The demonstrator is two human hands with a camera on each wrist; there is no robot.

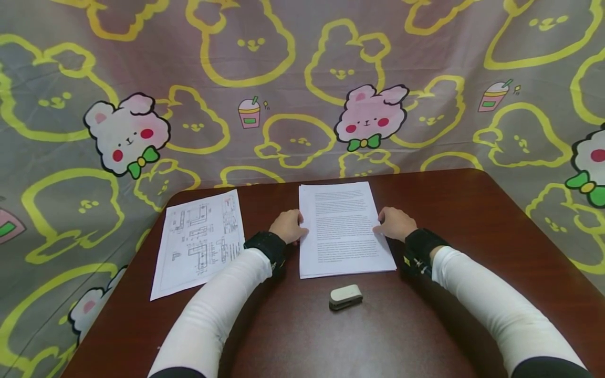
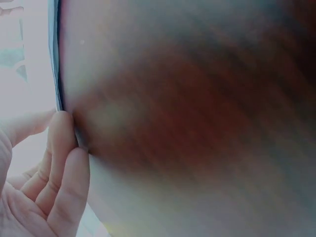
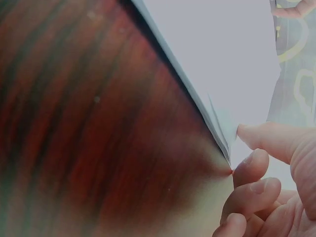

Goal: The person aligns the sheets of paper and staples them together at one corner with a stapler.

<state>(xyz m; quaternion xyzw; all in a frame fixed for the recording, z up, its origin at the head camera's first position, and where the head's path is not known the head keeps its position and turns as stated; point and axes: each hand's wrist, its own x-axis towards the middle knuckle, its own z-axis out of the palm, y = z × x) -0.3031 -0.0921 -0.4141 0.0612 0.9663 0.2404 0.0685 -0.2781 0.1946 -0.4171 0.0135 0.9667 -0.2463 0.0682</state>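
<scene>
Both hands, left hand (image 1: 287,226) and right hand (image 1: 396,223), pinch paper stack (image 1: 342,231) edges; stapler (image 1: 345,296) below stack untouched, stack apparently unstapled.

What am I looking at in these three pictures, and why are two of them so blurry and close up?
No machine here: a person in white sleeves works at a dark wooden table. The wide picture comes from a camera on the head. The two close ones come from cameras strapped to the wrists, so they show only fingers and paper edges. The left hand and the right hand grip the side edges of a stack of printed pages; the right wrist view shows the thumb on top and the fingers under the edge. A sheet of technical drawings lies further left, and a small grey stapler nearer the person, untouched.
</scene>
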